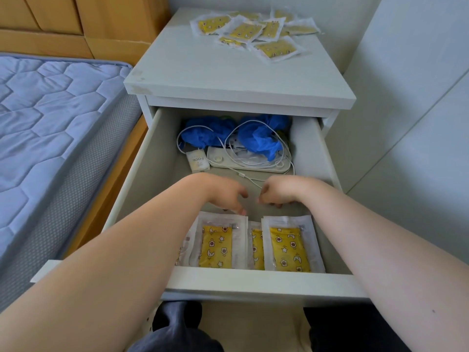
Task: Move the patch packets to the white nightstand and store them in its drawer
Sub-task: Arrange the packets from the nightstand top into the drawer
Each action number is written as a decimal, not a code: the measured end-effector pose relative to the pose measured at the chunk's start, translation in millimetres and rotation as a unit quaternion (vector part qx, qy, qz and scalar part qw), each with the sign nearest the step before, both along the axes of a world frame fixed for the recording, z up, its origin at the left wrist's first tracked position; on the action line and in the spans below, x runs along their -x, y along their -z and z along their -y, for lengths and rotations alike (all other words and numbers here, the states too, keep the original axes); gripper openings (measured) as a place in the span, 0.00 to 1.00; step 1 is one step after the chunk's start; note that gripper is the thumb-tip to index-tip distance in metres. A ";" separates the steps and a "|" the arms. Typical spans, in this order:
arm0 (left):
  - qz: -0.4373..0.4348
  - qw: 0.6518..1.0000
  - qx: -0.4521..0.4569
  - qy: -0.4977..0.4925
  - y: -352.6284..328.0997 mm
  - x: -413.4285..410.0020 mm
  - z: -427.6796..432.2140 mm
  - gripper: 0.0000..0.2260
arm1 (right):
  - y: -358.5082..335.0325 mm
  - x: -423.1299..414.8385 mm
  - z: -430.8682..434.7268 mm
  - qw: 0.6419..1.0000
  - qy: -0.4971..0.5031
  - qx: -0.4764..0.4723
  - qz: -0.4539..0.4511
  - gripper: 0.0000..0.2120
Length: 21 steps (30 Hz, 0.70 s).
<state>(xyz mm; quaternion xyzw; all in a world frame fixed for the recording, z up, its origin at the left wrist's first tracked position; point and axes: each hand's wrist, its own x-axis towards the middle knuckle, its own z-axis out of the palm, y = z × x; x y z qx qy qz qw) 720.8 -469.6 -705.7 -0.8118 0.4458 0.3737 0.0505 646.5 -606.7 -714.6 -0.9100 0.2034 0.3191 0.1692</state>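
Inside the drawer, left hand and right hand hovered, fingers loosely curled, holding nothing; the packets seemed light, thin, slippery, best pinched at the sealed edges.

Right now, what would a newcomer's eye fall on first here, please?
A loose heap of yellow patch packets sits at the back of the white nightstand top, and a neat row at the front of its open drawer. The left grip and right grip hover just behind that row; crumpled blue material lies at the drawer's back.
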 end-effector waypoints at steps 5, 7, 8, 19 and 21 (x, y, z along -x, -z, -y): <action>0.049 0.996 0.067 -0.038 -2.9 -4.7 -2.7 0.24 | 5.3 -6.2 5.2 0.984 0.076 -0.011 0.163 0.10; 0.086 0.988 0.110 -0.065 -6.7 -7.6 -3.1 0.20 | 3.5 -4.8 6.6 0.966 0.085 -0.012 0.242 0.11; 0.106 0.981 0.142 -0.083 -9.4 -8.7 -3.1 0.19 | 0.9 -3.9 6.6 0.956 0.091 -0.013 0.278 0.09; 0.236 0.854 0.413 -0.209 -63.2 1.0 9.0 0.15 | -81.3 6.7 5.3 0.876 0.106 0.045 0.469 0.08; 0.278 0.829 0.443 -0.197 -78.0 -3.6 8.4 0.15 | -96.0 7.6 9.9 0.868 0.096 0.054 0.484 0.09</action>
